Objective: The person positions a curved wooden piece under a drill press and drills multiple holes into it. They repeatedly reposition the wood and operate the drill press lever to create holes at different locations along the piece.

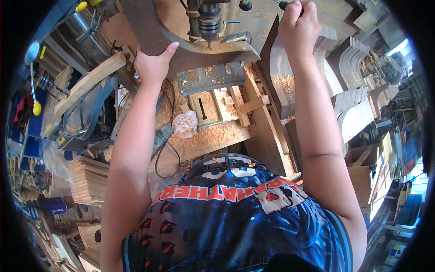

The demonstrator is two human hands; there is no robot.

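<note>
A curved dark wooden piece [190,54] lies under the chuck of a drill press [209,25], and the bit meets or nearly meets its upper edge, where shavings have gathered. My left hand [151,64] grips this piece at its bend, thumb spread along the wood. Up at the right, my right hand [300,29] is closed around the dark knob of a metal lever, probably the press's feed handle. Another dark knob [245,5] of the press shows beside the chuck. Below the wooden piece is a grey metal block [210,78] with chips on it.
Stacked curved wooden parts [353,61] stand at the right. A crumpled plastic bag [185,124] and a corded power tool [163,136] lie on the chip-strewn bench. Upright wooden boards [268,136] stand near my body. Another machine with a yellow-knobbed lever [33,81] is at the left.
</note>
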